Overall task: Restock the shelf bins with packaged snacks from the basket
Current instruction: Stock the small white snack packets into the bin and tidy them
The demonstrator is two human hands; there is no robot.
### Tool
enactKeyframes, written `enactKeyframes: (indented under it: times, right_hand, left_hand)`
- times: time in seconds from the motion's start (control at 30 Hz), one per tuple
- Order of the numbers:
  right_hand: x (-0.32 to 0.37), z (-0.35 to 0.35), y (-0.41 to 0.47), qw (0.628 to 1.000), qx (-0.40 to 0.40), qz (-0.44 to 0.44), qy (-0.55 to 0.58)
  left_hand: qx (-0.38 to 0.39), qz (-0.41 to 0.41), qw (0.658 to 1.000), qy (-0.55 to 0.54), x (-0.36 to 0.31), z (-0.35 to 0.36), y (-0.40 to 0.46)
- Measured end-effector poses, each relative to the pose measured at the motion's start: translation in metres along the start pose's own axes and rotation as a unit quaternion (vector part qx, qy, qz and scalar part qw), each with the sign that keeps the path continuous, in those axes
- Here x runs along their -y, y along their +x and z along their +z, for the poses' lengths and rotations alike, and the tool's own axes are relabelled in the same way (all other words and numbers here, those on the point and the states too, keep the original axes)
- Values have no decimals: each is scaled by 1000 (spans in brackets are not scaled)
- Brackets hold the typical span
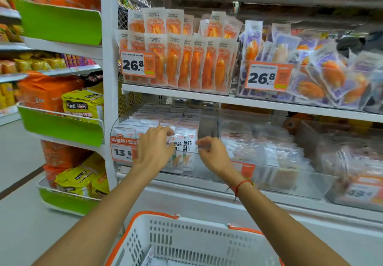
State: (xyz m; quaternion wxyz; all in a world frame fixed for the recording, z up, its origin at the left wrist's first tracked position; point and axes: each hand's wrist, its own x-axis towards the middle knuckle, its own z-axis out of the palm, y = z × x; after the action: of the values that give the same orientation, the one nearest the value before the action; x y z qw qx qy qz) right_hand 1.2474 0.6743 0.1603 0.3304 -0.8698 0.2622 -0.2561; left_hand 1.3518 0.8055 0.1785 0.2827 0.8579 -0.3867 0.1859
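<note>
Your left hand (154,147) pinches white snack packets (182,141) in clear plastic bin (124,120); right hand (211,151) curled, grip unclear. Next: seat row, revisit white-and-orange basket (186,238).

A shop aisle, seemingly a snack section.
Price tags (137,63) are hanging on clear shelf bins (224,92) of packaged snacks (186,66); a white shopping basket (192,243) is sitting below.

Both arms outstretched, fingers curled
</note>
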Motion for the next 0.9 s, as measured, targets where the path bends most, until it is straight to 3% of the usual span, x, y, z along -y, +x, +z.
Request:
enactKeyframes:
  times: [0.13, 0.4, 0.6, 0.9]
  right_hand:
    - [-21, 9, -48, 994, 69, 41, 78]
    - [-91, 64, -134, 963, 192, 159, 105]
    - [-148, 128, -174, 934, 262, 236, 63]
    - [-212, 219, -212, 863, 374, 338, 20]
  left_hand:
    - [8, -65, 994, -88, 3, 9, -56]
    - [201, -205, 952, -101, 48, 88, -166]
    - [296, -333, 884, -139, 90, 145, -234]
    - [399, -398, 815, -134, 118, 232, -320]
